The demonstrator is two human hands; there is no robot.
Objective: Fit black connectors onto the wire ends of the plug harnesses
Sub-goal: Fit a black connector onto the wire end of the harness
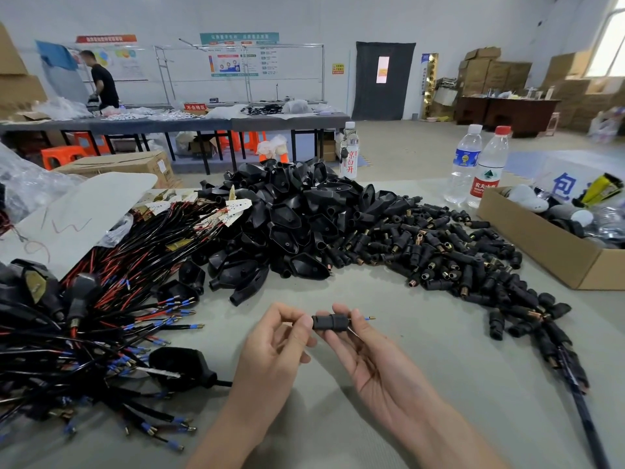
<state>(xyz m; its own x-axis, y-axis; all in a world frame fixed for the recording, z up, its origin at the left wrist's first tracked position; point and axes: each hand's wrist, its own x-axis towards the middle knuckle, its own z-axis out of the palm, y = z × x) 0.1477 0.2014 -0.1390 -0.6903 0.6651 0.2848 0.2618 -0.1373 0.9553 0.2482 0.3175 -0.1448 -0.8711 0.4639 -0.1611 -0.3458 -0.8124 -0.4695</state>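
Between my hands is a small black connector (329, 322), held above the table near its front edge. My left hand (275, 346) pinches its left end with thumb and fingertips. My right hand (368, 353) grips its right end, and a thin wire end with a blue sleeve and metal tip (369, 318) sticks out past my right fingers. A black plug (184, 365) lies on the table left of my left hand. More plug harnesses (84, 333) with red and black wires are heaped at the left. Loose black connectors (449, 262) are spread at the right.
A pile of black plug shells (291, 214) fills the table's middle. A cardboard box (541, 242) stands at the right edge, with two water bottles (478, 164) behind it and another bottle (350, 150) farther back. A white sheet (84, 211) lies at the left. A person (101, 79) stands at a far table.
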